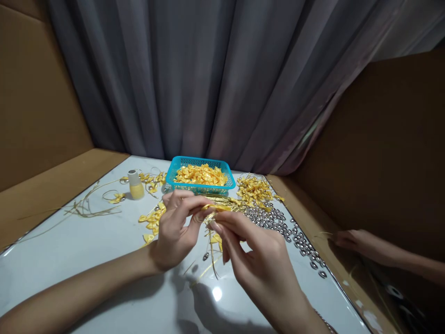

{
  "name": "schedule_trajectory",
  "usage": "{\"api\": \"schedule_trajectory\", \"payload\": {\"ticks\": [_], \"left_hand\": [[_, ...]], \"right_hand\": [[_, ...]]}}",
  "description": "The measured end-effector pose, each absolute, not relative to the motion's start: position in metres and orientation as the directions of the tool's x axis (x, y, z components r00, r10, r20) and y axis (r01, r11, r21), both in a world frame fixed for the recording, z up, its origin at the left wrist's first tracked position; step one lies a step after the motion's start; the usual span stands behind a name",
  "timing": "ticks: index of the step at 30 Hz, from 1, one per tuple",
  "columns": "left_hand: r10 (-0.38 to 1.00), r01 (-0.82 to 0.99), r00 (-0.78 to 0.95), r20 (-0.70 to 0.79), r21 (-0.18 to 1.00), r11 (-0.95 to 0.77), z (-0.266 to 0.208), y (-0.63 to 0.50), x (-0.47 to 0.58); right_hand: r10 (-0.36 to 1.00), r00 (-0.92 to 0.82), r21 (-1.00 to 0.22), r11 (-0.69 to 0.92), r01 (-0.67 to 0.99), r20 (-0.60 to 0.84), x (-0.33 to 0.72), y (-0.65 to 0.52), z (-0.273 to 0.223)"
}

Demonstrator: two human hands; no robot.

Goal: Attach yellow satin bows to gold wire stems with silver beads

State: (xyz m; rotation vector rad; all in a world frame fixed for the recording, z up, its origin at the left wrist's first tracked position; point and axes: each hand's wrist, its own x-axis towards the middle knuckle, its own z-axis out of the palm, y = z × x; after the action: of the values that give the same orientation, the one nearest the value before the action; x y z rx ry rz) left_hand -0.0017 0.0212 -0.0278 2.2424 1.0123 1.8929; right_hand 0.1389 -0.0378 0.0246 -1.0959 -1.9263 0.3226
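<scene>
Over the middle of the white table, my left hand [181, 227] pinches a yellow satin ribbon bow [219, 208] between thumb and forefinger. From the other side my right hand [259, 253] closes its thumb and forefinger on the same bow, and its fingers hide part of it. Thin gold cords [212, 253] hang down just below the fingertips. A single silver bead [206, 256] lies on the table under my hands. More yellow bows [153, 218] are spread beside my left hand, partly covered by it.
A blue basket [170, 178] full of yellow bows stands at the back. Tied bows [255, 190] and many silver beads [271, 218] lie to the right. A small yellow bottle [136, 188] and loose gold cords [92, 208] are left. Another person's hand [358, 243] shows at far right.
</scene>
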Motion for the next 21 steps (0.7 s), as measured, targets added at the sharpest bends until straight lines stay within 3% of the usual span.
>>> {"api": "schedule_trajectory", "payload": {"ticks": [7,10,13,15,18,21], "left_hand": [[0.603,0.304,0.000,0.798,0.574,-0.760,-0.027,0.017,0.000],[0.628,0.286,0.018,0.778,0.598,-0.748,-0.027,0.016,0.000],[0.621,0.299,0.007,0.784,0.591,-0.749,-0.027,0.017,0.000],[0.612,0.297,0.000,0.791,0.585,-0.755,-0.026,0.017,0.001],[0.647,0.243,0.029,0.762,0.623,-0.743,-0.022,0.014,0.002],[0.709,0.174,0.071,0.702,0.691,-0.701,-0.019,0.009,0.005]], "right_hand": [[0.574,-0.218,-0.235,0.611,0.756,0.790,0.132,-0.032,0.012],[0.534,-0.194,-0.190,0.581,0.792,0.823,0.129,-0.028,0.003],[0.529,-0.124,-0.233,0.557,0.798,0.839,0.129,-0.025,0.001],[0.599,-0.078,-0.342,0.553,0.759,0.797,0.133,-0.024,0.007],[0.791,-0.076,-0.567,0.498,0.656,0.607,0.146,-0.020,0.022],[0.891,-0.153,-0.681,0.428,0.595,0.426,0.159,-0.007,0.031]]}}
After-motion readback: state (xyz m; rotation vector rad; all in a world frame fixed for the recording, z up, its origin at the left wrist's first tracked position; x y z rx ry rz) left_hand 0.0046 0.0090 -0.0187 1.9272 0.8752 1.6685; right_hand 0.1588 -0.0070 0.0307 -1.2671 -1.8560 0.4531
